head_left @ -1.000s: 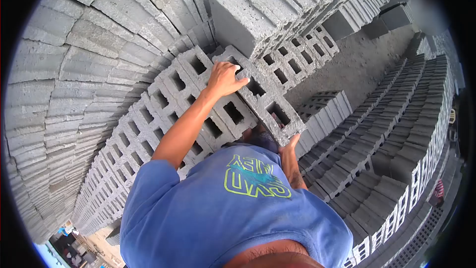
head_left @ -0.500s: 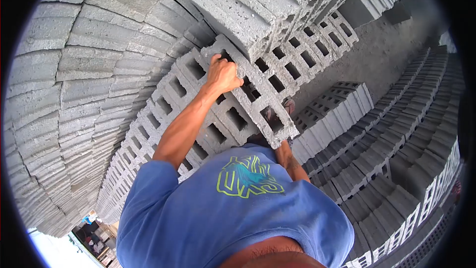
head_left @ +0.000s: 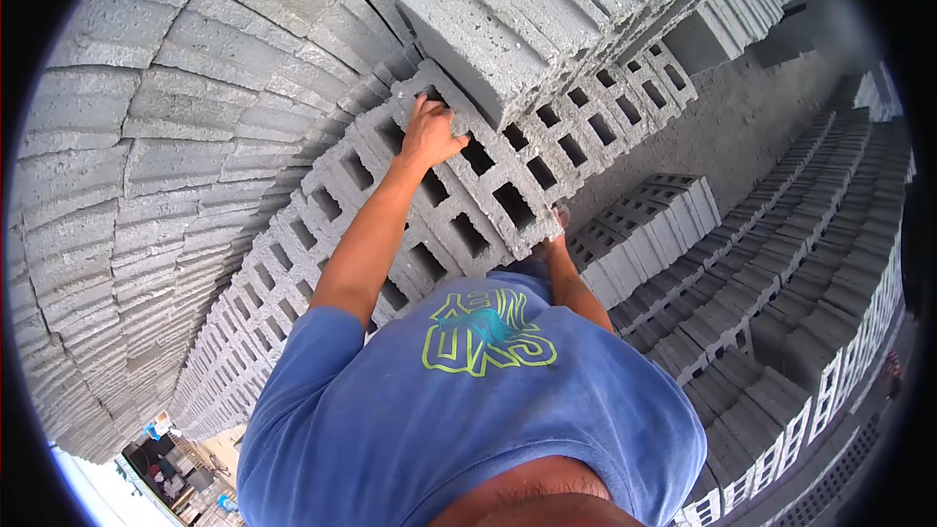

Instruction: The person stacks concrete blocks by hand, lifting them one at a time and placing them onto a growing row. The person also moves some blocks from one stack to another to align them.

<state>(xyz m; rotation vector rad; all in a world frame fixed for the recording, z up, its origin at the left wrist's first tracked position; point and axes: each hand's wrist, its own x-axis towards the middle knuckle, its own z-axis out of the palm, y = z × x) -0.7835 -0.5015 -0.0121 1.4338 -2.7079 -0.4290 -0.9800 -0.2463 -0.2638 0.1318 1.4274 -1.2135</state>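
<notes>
A person in a blue T-shirt [head_left: 410, 429] holds a hollow concrete block [head_left: 496, 182] lengthwise between both hands, high on a yard of stacked blocks. The left arm reaches far forward, nearly straight, the elbow only slightly bent. The left hand [head_left: 427, 134] sits on the block's far end, its grip closed, fingers curled over the edge by the end cell. The right arm is bent and tucked close to the chest. The right hand [head_left: 556, 224] meets the block's near end, where only the fingertips show against the edge; how far that grip is closed cannot be told. The block lies open cells up, running from near right to far left. It rests on or just over the long row of hollow blocks [head_left: 293, 244], with its far end up against a taller stack of solid-faced blocks [head_left: 488, 29]. To the left, a curved bank of grey blocks [head_left: 146, 146] fills the view. To the right, lower rows of blocks [head_left: 761, 312] step down beside a strip of sandy ground [head_left: 722, 127].
</notes>
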